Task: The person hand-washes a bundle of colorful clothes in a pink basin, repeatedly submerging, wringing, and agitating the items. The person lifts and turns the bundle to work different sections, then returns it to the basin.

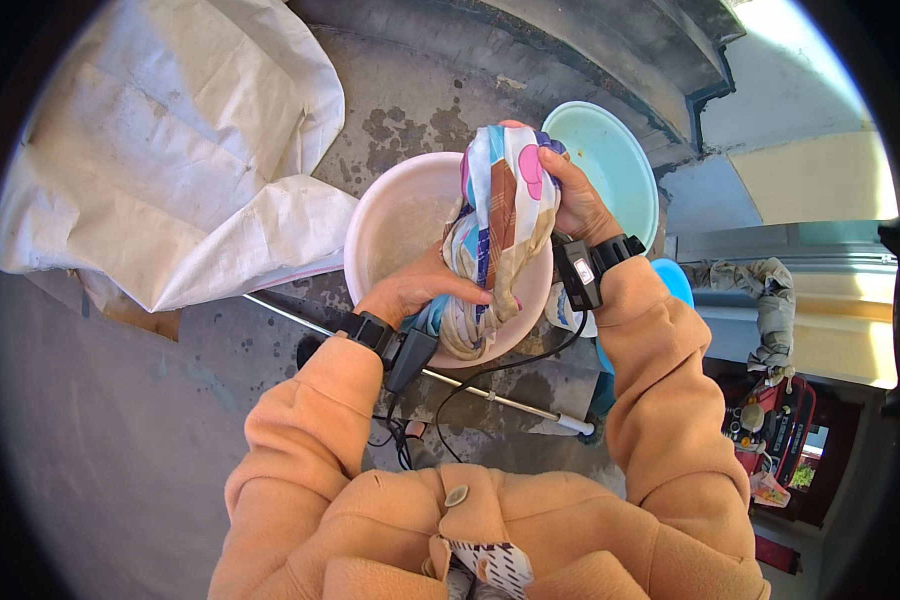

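A bunched, twisted patterned cloth [502,187] hangs over a pale pink basin [358,225]. Its print mixes white, blue, brown and pink. My right hand [581,196] grips the upper end, thumb in front and fingers mostly hidden behind the folds. Lower down, my left hand [427,281] is wrapped around the cloth with the thumb across it. Cloudy water [405,232] shows in the basin to the left of the cloth. Where the cloth's lower end meets the basin is partly covered by my left hand and wrist.
A light green basin [615,172] stands behind on the right. White woven sheeting [172,150] spreads at left. A metal pole [510,405] lies on the wet concrete floor below the pink basin. Black cables [517,364] run from wrist devices. A grey step [570,60] rises behind.
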### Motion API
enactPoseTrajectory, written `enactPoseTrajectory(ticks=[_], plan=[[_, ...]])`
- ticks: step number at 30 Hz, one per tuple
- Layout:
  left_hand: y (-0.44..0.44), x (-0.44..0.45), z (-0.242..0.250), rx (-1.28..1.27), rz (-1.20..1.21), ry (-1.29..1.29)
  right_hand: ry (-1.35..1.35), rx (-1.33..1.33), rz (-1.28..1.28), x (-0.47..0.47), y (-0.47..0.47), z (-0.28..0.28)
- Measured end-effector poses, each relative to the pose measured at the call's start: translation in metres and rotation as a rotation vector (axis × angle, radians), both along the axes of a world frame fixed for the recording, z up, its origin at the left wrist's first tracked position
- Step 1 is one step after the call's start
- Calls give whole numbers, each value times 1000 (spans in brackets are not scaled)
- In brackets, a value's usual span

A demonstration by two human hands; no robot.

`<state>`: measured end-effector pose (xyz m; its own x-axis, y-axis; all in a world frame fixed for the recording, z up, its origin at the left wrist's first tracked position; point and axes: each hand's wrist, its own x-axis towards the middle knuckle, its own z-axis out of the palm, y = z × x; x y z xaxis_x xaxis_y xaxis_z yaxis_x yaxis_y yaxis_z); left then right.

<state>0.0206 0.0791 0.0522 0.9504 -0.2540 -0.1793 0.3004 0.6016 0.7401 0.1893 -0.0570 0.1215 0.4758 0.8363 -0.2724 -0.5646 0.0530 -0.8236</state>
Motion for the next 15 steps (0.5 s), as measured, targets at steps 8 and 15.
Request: enactPoseTrajectory(ticks=[8, 15], plan=[[-33, 12, -4, 656, 72, -71, -796, -764, -23, -8, 12, -19], [-62, 4, -3, 1150, 24, -3, -1179, -1237, 89, -23, 0, -53]])
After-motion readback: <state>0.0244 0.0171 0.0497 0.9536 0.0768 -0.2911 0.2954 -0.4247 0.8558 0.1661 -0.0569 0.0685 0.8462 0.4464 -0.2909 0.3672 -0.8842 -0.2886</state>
